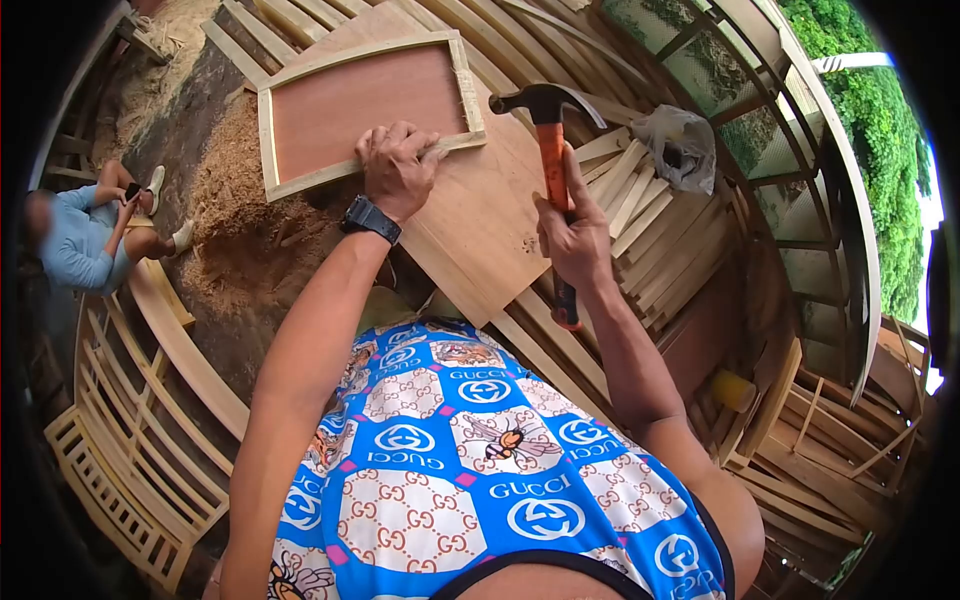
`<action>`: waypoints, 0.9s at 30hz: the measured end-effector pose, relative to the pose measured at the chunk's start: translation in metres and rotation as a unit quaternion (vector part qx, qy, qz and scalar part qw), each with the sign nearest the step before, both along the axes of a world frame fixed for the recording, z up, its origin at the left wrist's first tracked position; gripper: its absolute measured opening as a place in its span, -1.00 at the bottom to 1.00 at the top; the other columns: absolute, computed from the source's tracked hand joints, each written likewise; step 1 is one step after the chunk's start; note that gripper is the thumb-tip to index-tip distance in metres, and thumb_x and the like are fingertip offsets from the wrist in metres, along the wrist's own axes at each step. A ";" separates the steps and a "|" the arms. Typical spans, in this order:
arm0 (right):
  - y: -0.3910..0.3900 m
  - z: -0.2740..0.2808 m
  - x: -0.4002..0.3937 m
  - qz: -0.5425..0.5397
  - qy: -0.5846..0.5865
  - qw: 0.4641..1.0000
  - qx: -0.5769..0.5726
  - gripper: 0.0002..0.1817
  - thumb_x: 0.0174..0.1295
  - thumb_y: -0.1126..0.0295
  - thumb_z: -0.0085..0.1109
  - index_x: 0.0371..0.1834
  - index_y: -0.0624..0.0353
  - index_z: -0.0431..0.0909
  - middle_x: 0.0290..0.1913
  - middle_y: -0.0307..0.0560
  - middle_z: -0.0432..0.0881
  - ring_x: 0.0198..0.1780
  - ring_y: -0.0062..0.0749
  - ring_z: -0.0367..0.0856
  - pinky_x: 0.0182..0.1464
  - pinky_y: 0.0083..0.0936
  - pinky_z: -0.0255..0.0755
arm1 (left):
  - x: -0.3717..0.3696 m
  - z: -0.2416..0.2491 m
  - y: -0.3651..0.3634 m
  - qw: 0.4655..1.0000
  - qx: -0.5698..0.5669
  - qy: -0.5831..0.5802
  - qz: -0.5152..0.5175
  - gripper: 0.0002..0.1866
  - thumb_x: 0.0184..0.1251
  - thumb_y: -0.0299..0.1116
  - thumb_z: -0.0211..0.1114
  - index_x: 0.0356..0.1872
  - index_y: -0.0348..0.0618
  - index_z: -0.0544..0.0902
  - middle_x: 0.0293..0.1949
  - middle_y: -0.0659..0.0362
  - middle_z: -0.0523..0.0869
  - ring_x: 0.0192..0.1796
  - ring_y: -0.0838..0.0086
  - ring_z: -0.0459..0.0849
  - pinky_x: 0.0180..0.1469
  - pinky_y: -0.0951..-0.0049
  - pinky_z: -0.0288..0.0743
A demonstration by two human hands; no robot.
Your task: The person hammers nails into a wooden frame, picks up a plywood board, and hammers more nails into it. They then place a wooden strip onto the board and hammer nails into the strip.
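Observation:
In the head view, my right hand (578, 240) is closed around the orange handle of a claw hammer (552, 130). The hammer is raised, its dark head up and its claw pointing right. A wooden frame (365, 52) with a reddish-brown panel (370, 95) inside lies tilted in front of me. My left hand (398, 165), with a dark watch at the wrist, has its fingers curled over the frame's near rail. Whether a small piece is pinched in those fingers, I cannot make out. Beneath the frame is a plywood sheet (475, 235).
Wood strips (670, 245) are stacked at right, with a clear plastic bag (680, 145) on them. Sawdust (235, 225) covers the ground at left. A person (95, 235) sits there holding a phone. Slatted wooden furniture (130, 480) stands lower left, and a meshed frame (790, 180) upper right.

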State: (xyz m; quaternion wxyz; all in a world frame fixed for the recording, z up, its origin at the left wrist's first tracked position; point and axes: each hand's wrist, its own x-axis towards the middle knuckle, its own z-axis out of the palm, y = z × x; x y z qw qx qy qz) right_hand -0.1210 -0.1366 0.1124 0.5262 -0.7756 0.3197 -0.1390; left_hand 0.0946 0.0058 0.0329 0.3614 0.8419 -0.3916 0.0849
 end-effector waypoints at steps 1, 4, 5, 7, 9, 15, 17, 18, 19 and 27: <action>0.003 -0.008 -0.001 -0.010 -0.029 0.999 -0.035 -0.23 0.42 0.44 0.24 0.70 -0.17 0.26 -0.30 -0.03 0.75 -0.40 -0.41 0.64 -0.22 -0.45 0.56 | 0.000 -0.001 0.001 1.000 0.001 -0.001 -0.002 -0.80 0.23 -0.24 0.51 -0.15 0.01 0.88 -0.13 0.25 0.78 0.05 0.24 0.64 0.37 0.07 0.26; -0.003 -0.015 0.004 0.098 0.036 0.987 -0.123 -0.22 0.36 0.50 0.27 0.66 -0.13 0.30 -0.32 0.31 0.69 -0.38 -0.12 0.69 -0.19 -0.39 0.57 | 0.002 -0.004 -0.002 1.000 0.001 -0.007 -0.007 -0.78 0.23 -0.23 0.51 -0.13 0.01 0.87 -0.13 0.24 0.77 0.05 0.23 0.64 0.37 0.06 0.26; -0.007 -0.008 0.008 0.108 0.038 0.986 -0.123 -0.23 0.35 0.51 0.27 0.66 -0.12 0.31 -0.35 0.31 0.66 -0.40 -0.12 0.68 -0.23 -0.39 0.55 | 0.004 -0.005 -0.003 1.000 0.004 -0.009 0.001 -0.81 0.24 -0.22 0.50 -0.15 0.05 0.88 -0.13 0.24 0.77 0.05 0.24 0.63 0.37 0.07 0.26; -0.002 0.003 0.005 0.093 0.007 0.983 -0.157 -0.23 0.35 0.51 0.26 0.65 -0.12 0.32 -0.36 0.31 0.64 -0.42 -0.13 0.66 -0.26 -0.40 0.54 | 0.002 -0.007 0.000 1.000 0.011 -0.006 0.006 -0.83 0.24 -0.21 0.48 -0.18 0.08 0.88 -0.12 0.23 0.76 0.05 0.24 0.63 0.37 0.08 0.27; -0.003 -0.002 0.008 0.080 -0.027 0.977 -0.194 -0.23 0.35 0.52 0.26 0.65 -0.12 0.33 -0.37 0.32 0.63 -0.44 -0.14 0.65 -0.29 -0.41 0.52 | 0.006 -0.009 -0.003 1.000 0.007 0.003 0.001 -0.82 0.25 -0.22 0.48 -0.17 0.09 0.88 -0.11 0.23 0.76 0.06 0.24 0.63 0.38 0.07 0.26; -0.001 -0.003 0.015 0.111 0.048 0.984 -0.134 -0.26 0.37 0.52 0.23 0.64 -0.15 0.35 -0.40 0.26 0.65 -0.47 -0.16 0.64 -0.30 -0.46 0.51 | 0.011 -0.013 -0.004 1.000 0.021 -0.005 0.006 -0.76 0.25 -0.16 0.51 -0.13 0.02 0.88 -0.10 0.22 0.77 0.08 0.23 0.64 0.40 0.03 0.25; 0.005 -0.002 0.015 0.087 0.061 0.986 -0.130 -0.27 0.38 0.50 0.23 0.64 -0.16 0.35 -0.35 0.33 0.67 -0.46 -0.11 0.66 -0.27 -0.43 0.53 | 0.013 -0.017 -0.006 1.000 0.014 -0.001 -0.002 -0.75 0.25 -0.14 0.51 -0.14 0.02 0.88 -0.11 0.22 0.78 0.08 0.23 0.64 0.39 0.04 0.25; 0.007 -0.010 0.021 0.069 -0.043 0.978 -0.194 -0.27 0.38 0.50 0.24 0.64 -0.17 0.36 -0.30 0.37 0.68 -0.41 -0.06 0.70 -0.24 -0.41 0.55 | 0.015 -0.017 -0.008 1.000 0.008 -0.004 0.002 -0.75 0.25 -0.13 0.51 -0.14 0.02 0.89 -0.11 0.21 0.78 0.09 0.22 0.64 0.39 0.04 0.26; 0.010 -0.014 0.019 0.046 -0.141 0.956 -0.252 -0.28 0.38 0.49 0.24 0.63 -0.17 0.36 -0.24 0.40 0.70 -0.36 -0.02 0.75 -0.22 -0.38 0.57 | 0.012 -0.019 -0.008 1.000 0.005 -0.003 0.002 -0.75 0.25 -0.12 0.51 -0.14 0.03 0.89 -0.11 0.21 0.78 0.09 0.21 0.64 0.39 0.05 0.26; 0.013 -0.023 -0.003 0.058 0.018 0.990 0.125 -0.16 0.40 0.40 0.32 0.73 -0.10 0.18 -0.52 -0.24 0.53 -0.57 -0.58 0.55 -0.57 -0.50 0.43 | 0.029 -0.024 -0.003 0.999 0.031 0.017 -0.024 -0.69 0.16 -0.17 0.52 -0.08 0.03 0.84 -0.06 0.16 0.75 0.12 0.16 0.62 0.35 0.03 0.30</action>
